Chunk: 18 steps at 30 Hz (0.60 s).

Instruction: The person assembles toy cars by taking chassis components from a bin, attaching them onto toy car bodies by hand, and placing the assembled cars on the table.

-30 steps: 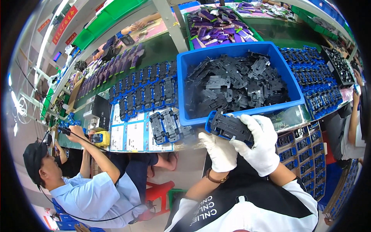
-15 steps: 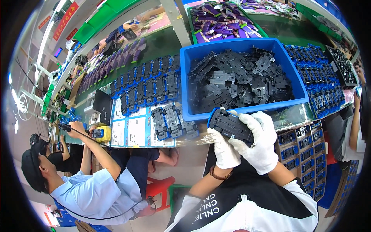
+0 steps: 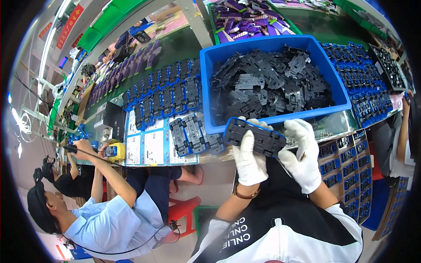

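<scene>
My left hand, in a white glove, grips a toy car upside down, with its black underside facing up and a blue edge showing. Its thumb presses on the chassis. Beside the car's right end is my right hand, also gloved, with thumb and fingers spread apart and nothing between them. Just beyond both hands stands a blue bin heaped with black plastic chassis plates. Three upturned toy cars lie to the left of my left hand.
More upturned cars fill rows left of the bin, and others lie right of it. A divided carton of cars stands at my right. Purple parts fill a green tray behind. A seated co-worker works at my left.
My right hand has let go of the toy car and drawn off to the right, its fingers parting. The car has shifted slightly left in my left hand, whose thumb now lies over the chassis.
</scene>
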Tool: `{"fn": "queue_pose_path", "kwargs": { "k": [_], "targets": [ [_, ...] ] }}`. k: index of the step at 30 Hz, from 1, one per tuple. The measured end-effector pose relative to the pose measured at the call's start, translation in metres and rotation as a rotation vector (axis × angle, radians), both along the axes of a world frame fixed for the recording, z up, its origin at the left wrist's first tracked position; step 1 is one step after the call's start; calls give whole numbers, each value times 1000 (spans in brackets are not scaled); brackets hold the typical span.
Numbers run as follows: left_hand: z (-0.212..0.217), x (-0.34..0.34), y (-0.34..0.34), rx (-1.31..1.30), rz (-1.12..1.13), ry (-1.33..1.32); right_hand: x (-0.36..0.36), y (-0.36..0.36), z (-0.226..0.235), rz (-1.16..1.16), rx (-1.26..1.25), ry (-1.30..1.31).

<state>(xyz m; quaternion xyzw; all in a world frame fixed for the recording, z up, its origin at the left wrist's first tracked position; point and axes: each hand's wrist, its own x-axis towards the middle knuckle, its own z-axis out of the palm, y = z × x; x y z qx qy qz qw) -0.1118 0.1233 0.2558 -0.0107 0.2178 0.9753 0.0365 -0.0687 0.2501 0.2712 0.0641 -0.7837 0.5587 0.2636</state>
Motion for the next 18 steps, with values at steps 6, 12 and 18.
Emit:
{"fn": "queue_pose_path", "kwargs": {
  "k": [6,12,18],
  "targets": [
    [-8,2,1,-51,40,44,2,-6,-6,352,-649,-496],
    [-6,3,6,-30,17,53,5,-4,-11,350,-705,-438],
    [-10,4,3,-135,60,137,-3,-12,-18,275,-725,-382]
  ]
}}
